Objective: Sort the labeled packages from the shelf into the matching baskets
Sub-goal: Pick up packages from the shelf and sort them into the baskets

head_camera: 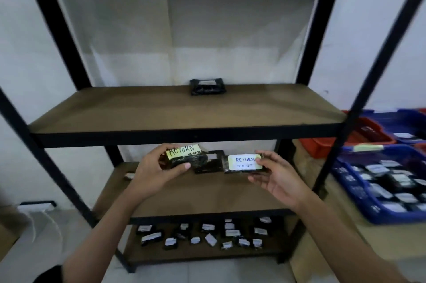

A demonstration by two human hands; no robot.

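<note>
My left hand fingers clamped on a yellow-labelled RETURN package; my right hand fingers pinching a white-labelled RETURN package, both above the middle shelf back edge

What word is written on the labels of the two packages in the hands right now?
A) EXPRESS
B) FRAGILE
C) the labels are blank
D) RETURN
D: the left hand holds a package whose yellow label reads RETURN, and the right hand holds another package whose white label also reads RETURN.
</note>
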